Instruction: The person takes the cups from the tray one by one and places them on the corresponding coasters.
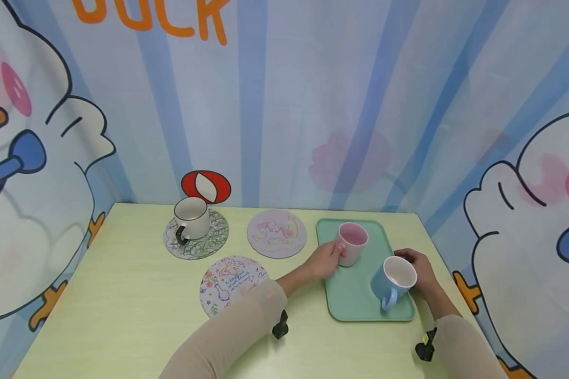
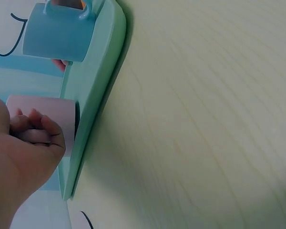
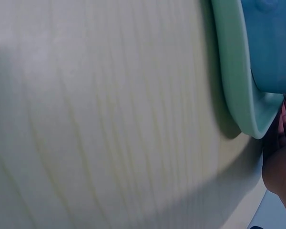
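Observation:
On a green tray (image 1: 355,295) stand a pink mug (image 1: 353,243) and a light-blue mug (image 1: 392,281), both upright. My left hand (image 1: 324,260) grips the pink mug by its handle; the left wrist view shows the fingers of this hand (image 2: 28,157) curled round it. Just behind and right of the blue mug, at the tray's right side, is my right hand (image 1: 419,271). Its fingertips are partly hidden by the blue mug, so whether they hold the rim or touch the mug is unclear. The blue mug's handle (image 1: 389,300) points toward me.
Left of the tray lie a pale unicorn coaster (image 1: 277,234) and a floral coaster (image 1: 232,281), the latter partly under my left forearm. A white mug (image 1: 192,218) with a dark handle stands on a patterned coaster (image 1: 218,237). A curtain (image 1: 284,105) hangs behind the table.

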{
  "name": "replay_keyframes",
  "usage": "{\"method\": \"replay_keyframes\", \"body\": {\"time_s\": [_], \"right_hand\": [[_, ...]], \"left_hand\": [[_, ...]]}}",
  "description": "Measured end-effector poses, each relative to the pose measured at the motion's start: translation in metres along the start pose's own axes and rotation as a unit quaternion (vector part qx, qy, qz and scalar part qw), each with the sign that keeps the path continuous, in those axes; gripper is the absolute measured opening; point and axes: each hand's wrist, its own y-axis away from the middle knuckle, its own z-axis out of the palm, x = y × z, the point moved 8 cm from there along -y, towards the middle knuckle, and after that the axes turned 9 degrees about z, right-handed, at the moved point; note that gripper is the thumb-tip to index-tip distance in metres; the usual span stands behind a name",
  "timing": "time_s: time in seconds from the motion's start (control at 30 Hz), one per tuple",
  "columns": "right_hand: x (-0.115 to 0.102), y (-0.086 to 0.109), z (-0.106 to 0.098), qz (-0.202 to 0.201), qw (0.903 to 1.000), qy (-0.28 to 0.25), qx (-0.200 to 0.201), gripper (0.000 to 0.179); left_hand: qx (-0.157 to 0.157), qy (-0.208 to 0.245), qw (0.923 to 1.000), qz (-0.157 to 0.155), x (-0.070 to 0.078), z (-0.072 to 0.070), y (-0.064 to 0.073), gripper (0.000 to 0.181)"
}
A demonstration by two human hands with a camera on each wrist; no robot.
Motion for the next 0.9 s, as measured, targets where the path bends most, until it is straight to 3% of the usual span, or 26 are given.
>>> {"method": "replay_keyframes", "body": {"time_s": [0.23, 0.5, 0.73, 0.9], "right_hand": [[0.000, 0.001, 0.000, -0.001, 1.0000, 0.003, 0.002, 0.035], [0.000, 0.000, -0.001, -0.001, 1.0000, -0.008, -0.003, 0.034], [-0.005, 0.002, -0.002, 0.020, 0.9996, -0.016, -0.014, 0.034], [-0.002, 0.000, -0.001, 0.012, 0.9999, -0.004, -0.010, 0.034]], "left_hand": [[0.011, -0.013, 0.9998, -0.013, -0.005, -0.002, 0.000, 0.041], [0.029, -0.015, 0.9994, -0.006, -0.001, -0.009, 0.004, 0.041], [0.039, 0.005, 0.9992, 0.009, 0.005, -0.026, 0.010, 0.043], [0.050, 0.026, 0.9984, 0.009, 0.008, -0.042, 0.015, 0.044]]}}
